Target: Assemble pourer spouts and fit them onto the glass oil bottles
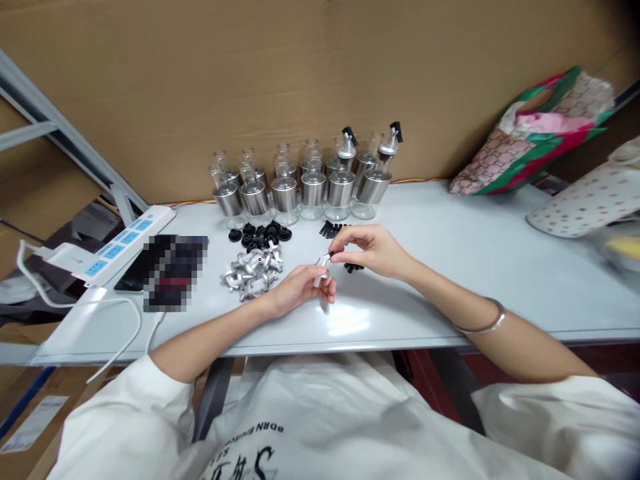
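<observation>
My left hand point(301, 288) is closed on a silver spout piece point(321, 264), held above the table. My right hand point(367, 249) pinches a small black part point(330, 254) against the upper end of that spout piece. Left of my hands lies a pile of silver spout pieces point(254, 270), with black round caps point(260, 235) just behind it. Small black parts point(329, 229) lie behind my right hand, and others point(354, 267) show below it. At the back stand rows of glass bottles with metal sleeves point(285, 195); two front ones carry silver spouts with black tops point(346, 145).
A white power strip point(127, 243), a dark phone point(137, 267) and white cables point(131, 303) lie on the left of the table point(450, 267). On the right are a patterned bag point(520, 143) and a dotted white item point(580, 200). Cardboard point(250, 80) stands behind.
</observation>
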`<state>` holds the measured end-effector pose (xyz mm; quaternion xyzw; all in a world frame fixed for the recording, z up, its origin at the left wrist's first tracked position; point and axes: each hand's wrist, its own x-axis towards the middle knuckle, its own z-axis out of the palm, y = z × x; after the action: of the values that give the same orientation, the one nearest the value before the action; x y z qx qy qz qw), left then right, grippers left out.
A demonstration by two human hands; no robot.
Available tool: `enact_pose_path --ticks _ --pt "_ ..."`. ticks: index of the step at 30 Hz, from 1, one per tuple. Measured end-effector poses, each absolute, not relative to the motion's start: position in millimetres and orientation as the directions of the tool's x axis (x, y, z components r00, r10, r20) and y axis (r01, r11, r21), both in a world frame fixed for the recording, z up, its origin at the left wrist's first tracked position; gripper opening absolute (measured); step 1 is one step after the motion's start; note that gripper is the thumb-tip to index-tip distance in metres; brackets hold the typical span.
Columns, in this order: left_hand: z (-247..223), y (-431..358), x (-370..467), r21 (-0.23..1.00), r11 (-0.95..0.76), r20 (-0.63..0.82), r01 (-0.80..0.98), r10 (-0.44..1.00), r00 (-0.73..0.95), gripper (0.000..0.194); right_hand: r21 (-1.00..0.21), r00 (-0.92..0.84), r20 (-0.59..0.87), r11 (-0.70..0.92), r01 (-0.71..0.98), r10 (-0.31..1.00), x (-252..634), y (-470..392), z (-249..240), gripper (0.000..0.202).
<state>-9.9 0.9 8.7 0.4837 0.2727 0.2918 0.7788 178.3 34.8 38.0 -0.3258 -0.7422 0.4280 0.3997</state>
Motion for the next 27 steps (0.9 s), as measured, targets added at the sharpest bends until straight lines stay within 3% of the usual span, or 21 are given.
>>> enact_pose_path --ticks 10,27 --pt "10.3 0.1 -9.3 0.923 0.345 -0.141 -0.174 0.72 0.679 0.033 -0.909 -0.484 0.236 0.368 0.197 0.843 176.7 32.7 38.7 0.033" --pt "9.6 -0.8 -10.4 0.937 0.322 -0.145 -0.137 0.714 0.685 0.034 -0.732 -0.613 0.279 0.577 0.362 0.739 173.2 29.6 35.4 0.027"
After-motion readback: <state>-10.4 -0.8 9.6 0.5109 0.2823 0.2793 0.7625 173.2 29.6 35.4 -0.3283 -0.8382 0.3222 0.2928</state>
